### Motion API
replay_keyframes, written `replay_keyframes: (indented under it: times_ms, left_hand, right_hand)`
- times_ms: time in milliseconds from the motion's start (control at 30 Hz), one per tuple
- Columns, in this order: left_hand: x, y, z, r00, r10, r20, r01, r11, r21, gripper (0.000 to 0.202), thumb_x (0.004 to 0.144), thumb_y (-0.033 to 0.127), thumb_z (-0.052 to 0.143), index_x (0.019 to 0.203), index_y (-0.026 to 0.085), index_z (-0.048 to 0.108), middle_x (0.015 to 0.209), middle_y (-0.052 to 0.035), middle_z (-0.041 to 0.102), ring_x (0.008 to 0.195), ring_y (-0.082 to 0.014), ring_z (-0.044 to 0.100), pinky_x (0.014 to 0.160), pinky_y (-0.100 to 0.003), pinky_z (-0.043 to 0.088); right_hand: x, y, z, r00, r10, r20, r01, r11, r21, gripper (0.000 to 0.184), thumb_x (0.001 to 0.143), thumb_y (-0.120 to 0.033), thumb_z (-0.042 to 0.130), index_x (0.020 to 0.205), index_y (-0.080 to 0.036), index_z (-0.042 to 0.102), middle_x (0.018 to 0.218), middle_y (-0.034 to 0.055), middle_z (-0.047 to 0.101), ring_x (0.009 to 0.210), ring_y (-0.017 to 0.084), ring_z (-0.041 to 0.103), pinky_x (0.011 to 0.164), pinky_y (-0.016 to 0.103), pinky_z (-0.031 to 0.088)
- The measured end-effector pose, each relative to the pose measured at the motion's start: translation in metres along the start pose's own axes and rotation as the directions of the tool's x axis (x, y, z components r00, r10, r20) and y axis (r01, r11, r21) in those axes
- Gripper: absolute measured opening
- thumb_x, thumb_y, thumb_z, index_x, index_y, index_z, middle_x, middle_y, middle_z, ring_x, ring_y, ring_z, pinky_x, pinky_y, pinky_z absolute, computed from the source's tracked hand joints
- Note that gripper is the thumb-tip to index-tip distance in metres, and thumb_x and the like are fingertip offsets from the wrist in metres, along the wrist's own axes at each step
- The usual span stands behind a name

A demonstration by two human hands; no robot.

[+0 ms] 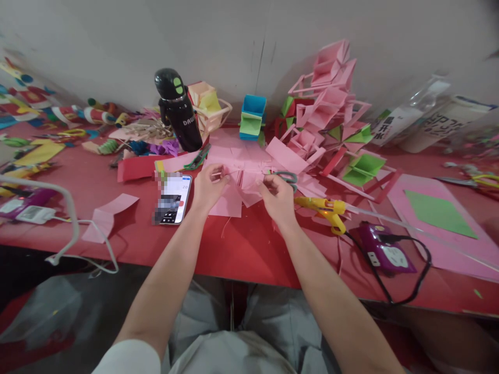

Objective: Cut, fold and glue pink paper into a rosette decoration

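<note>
Left hand: cannot tell grip.
Right hand: apparently pinching pink paper.
Pink paper: could tear if tugged.
Glue gun: could shift if bumped.

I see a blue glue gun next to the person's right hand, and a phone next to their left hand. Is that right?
Not quite: the glue gun is yellow, not blue, as the head view shows. It is next to the right hand, and the phone is next to the left hand.
</note>
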State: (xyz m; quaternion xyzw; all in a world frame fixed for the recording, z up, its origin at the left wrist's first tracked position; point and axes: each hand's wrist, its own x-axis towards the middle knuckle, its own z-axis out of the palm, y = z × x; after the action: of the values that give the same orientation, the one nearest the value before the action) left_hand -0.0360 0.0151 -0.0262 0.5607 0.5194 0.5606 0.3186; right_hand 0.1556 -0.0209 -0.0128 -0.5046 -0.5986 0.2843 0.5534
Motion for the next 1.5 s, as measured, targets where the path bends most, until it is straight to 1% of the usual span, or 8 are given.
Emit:
replay_keyframes:
  times_ms: [167, 300, 433, 633, 867, 1000, 1133, 1500]
  left_hand:
    - [-0.001, 0.003, -0.001, 1.000, -0.018, -0.025, 0.020, 0.996, 0.090, 0.024, 0.073, 0.011, 0.072, 0.095, 0.018, 0.069, 0.098, -0.0056, 0.073, 0.090, -0.0190, 0.071, 0.081, -0.033, 0.060]
    - [-0.001, 0.006, -0.002, 0.999, 0.023, -0.038, -0.017, 0.991, 0.136, 0.018, 0.071, 0.010, 0.073, 0.086, 0.018, 0.065, 0.086, -0.0028, 0.071, 0.077, -0.0150, 0.068, 0.073, -0.029, 0.056]
    - [-0.002, 0.008, -0.002, 0.998, -0.003, -0.055, 0.007, 0.996, 0.087, 0.021, 0.068, 0.012, 0.077, 0.082, 0.017, 0.062, 0.082, -0.0016, 0.069, 0.071, -0.0126, 0.064, 0.070, -0.027, 0.052]
    - [-0.001, 0.010, -0.002, 0.998, -0.045, -0.052, 0.047, 0.998, 0.030, 0.031, 0.064, 0.015, 0.082, 0.088, 0.017, 0.061, 0.078, -0.0002, 0.067, 0.066, -0.0112, 0.060, 0.064, -0.025, 0.048]
    - [0.000, 0.010, -0.004, 0.999, -0.024, -0.036, 0.024, 1.000, 0.010, 0.028, 0.069, 0.022, 0.081, 0.091, 0.018, 0.064, 0.071, 0.0016, 0.065, 0.065, -0.0120, 0.062, 0.064, -0.025, 0.048]
    - [0.001, 0.009, -0.004, 1.000, -0.002, -0.013, 0.002, 1.000, 0.005, 0.019, 0.075, 0.017, 0.073, 0.094, 0.018, 0.067, 0.073, 0.0003, 0.068, 0.068, -0.0124, 0.065, 0.065, -0.025, 0.049]
    - [0.001, 0.010, -0.004, 1.000, 0.000, -0.013, 0.000, 1.000, 0.024, 0.026, 0.072, 0.011, 0.072, 0.096, 0.019, 0.068, 0.074, 0.0005, 0.069, 0.070, -0.0131, 0.066, 0.066, -0.025, 0.050]
    - [-0.005, 0.022, -0.002, 0.998, 0.034, -0.052, -0.031, 0.998, 0.062, 0.022, 0.071, 0.014, 0.073, 0.093, 0.019, 0.070, 0.069, 0.0017, 0.067, 0.063, -0.0110, 0.060, 0.063, -0.025, 0.047]
  right_hand:
    - [-0.001, 0.001, 0.001, 1.000, 0.011, 0.017, -0.011, 1.000, 0.013, 0.013, 0.083, -0.031, 0.063, 0.077, -0.019, 0.061, 0.079, 0.0035, 0.067, 0.073, 0.016, 0.060, 0.067, 0.029, 0.048]
    - [-0.001, 0.002, 0.001, 1.000, -0.002, -0.001, 0.002, 1.000, 0.002, 0.012, 0.083, -0.031, 0.064, 0.079, -0.019, 0.062, 0.080, 0.0035, 0.067, 0.074, 0.016, 0.060, 0.068, 0.029, 0.048]
    - [-0.001, 0.002, 0.000, 1.000, -0.013, -0.019, 0.013, 1.000, -0.005, 0.013, 0.082, -0.030, 0.065, 0.077, -0.019, 0.062, 0.080, 0.0033, 0.067, 0.072, 0.015, 0.060, 0.067, 0.029, 0.048]
    - [0.000, 0.001, 0.000, 0.999, -0.030, -0.032, 0.028, 0.999, -0.039, 0.015, 0.083, -0.031, 0.065, 0.076, -0.019, 0.061, 0.077, 0.0025, 0.065, 0.069, 0.014, 0.057, 0.063, 0.027, 0.044]
    - [0.000, 0.003, 0.000, 0.998, -0.019, -0.056, 0.017, 0.999, -0.030, 0.016, 0.083, -0.033, 0.066, 0.077, -0.019, 0.062, 0.074, 0.0012, 0.064, 0.066, 0.014, 0.056, 0.060, 0.026, 0.044]
    - [0.000, 0.003, 0.001, 0.998, -0.008, -0.065, 0.007, 1.000, -0.021, 0.018, 0.082, -0.036, 0.068, 0.077, -0.019, 0.062, 0.074, 0.0017, 0.065, 0.065, 0.014, 0.057, 0.059, 0.027, 0.044]
    - [-0.001, 0.002, 0.000, 0.998, -0.014, -0.069, 0.011, 0.999, -0.038, 0.019, 0.083, -0.038, 0.067, 0.078, -0.019, 0.062, 0.075, 0.0022, 0.065, 0.065, 0.015, 0.057, 0.059, 0.027, 0.045]
    - [-0.003, 0.000, 0.001, 0.992, -0.077, -0.103, 0.068, 0.994, -0.083, 0.017, 0.085, -0.036, 0.065, 0.080, -0.020, 0.061, 0.076, 0.0015, 0.064, 0.064, 0.013, 0.054, 0.060, 0.027, 0.047]
